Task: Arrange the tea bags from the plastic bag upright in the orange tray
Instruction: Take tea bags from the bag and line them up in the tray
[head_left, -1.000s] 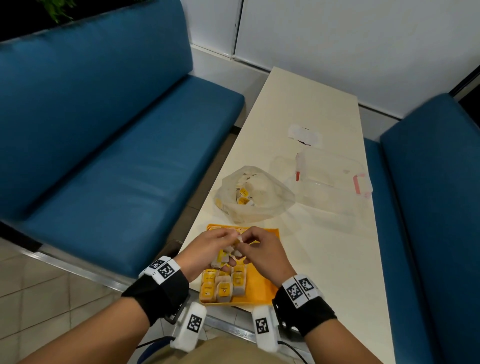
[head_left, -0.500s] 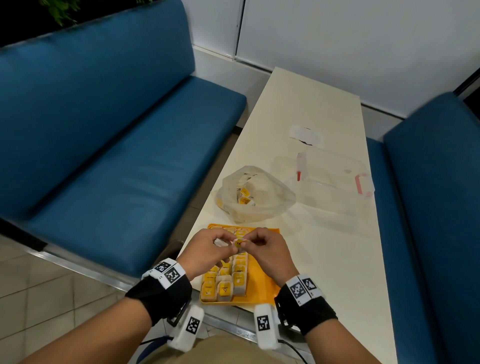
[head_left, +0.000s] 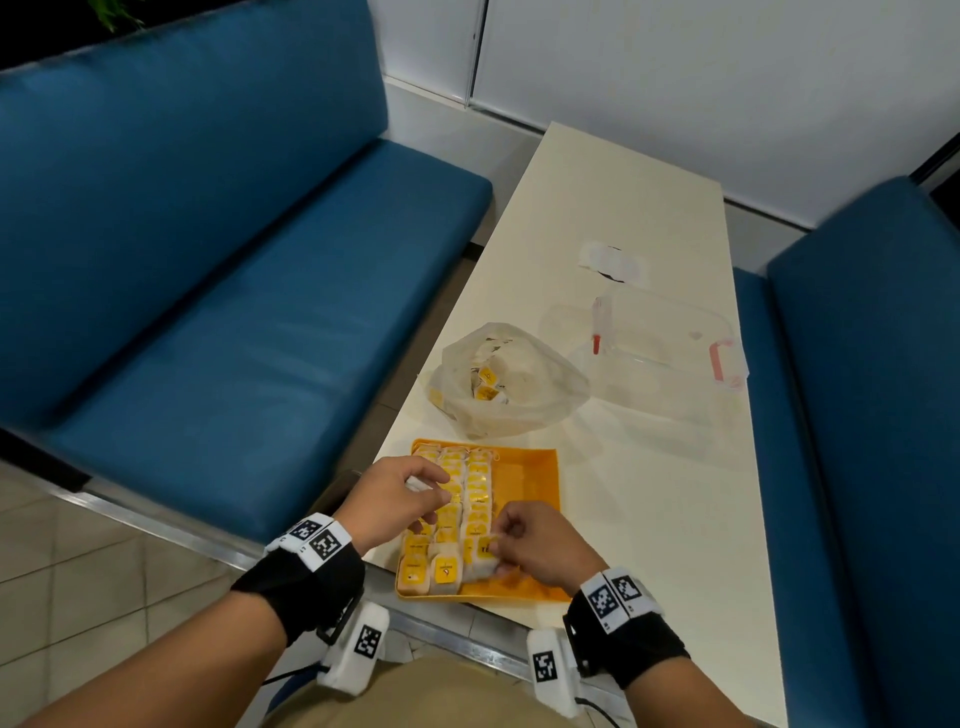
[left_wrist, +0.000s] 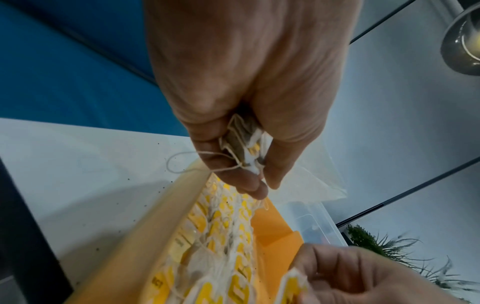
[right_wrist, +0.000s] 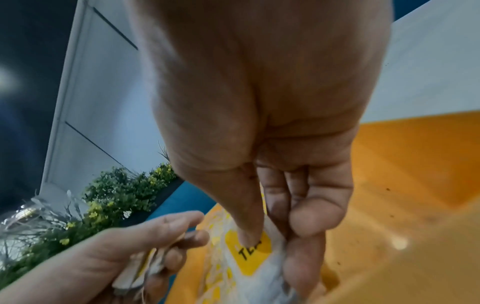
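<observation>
The right hand (head_left: 540, 545) pinches a tea bag (right_wrist: 255, 255) upright at the orange tray (head_left: 530, 478)'s six o'clock end, while the left hand (head_left: 395, 499) grips spare bags (left_wrist: 244, 148), ready to feed the rows.

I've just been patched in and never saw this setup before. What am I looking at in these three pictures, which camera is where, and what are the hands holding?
No robot here: a person works bare-handed. The wide picture comes from a head camera; the two close-ups come from cameras strapped on each wrist. On the table sit an orange tray with rows of tea bags, a plastic bag holding more, and a clear box. The left hand holds a small bunch of tea bags; the right hand pinches one tea bag at the tray's near end.
</observation>
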